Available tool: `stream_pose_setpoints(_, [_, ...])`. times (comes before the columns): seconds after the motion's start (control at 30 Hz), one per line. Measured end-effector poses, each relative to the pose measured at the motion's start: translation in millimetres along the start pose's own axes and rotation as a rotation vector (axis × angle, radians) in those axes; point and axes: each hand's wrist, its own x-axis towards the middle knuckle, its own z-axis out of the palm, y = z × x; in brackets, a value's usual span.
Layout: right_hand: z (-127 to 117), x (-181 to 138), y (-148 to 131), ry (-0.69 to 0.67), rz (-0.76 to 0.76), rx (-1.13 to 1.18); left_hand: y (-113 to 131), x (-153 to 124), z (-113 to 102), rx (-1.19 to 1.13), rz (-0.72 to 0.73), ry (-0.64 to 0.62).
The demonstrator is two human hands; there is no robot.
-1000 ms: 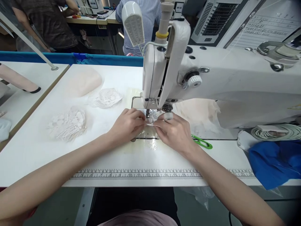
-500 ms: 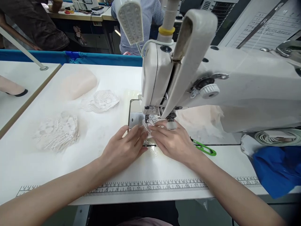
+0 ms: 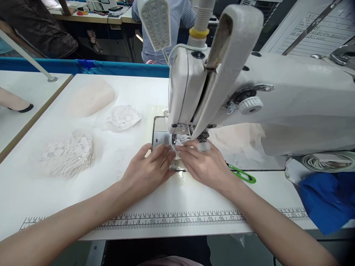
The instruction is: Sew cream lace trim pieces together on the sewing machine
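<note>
Head: left hand and right hand touch lace on metal plate.

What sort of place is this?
Probably a garment or lingerie sewing workshop: a sewing machine has white lace at its presser foot, a pile of lace pieces lies to the left, and a ruler scale runs along the table's front edge.

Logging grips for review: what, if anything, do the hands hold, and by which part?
White lace: left hand at its left side, right hand at its right; pinched or only pressed, I cannot tell.
</note>
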Motion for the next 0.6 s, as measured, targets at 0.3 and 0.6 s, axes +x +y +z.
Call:
stream_pose_setpoints(0.3, [5.7, 0.5, -0.3, -0.029, 0.032, -0.051, -2.5, 2.1, 5.8, -0.027, -0.034, 0.014])
stream_pose_setpoints(0.6, [2.8, -2.6, -4.3, 0.024, -0.015, 0.0, -2.9, -1.1, -1.5, -0.067, -0.007, 0.043])
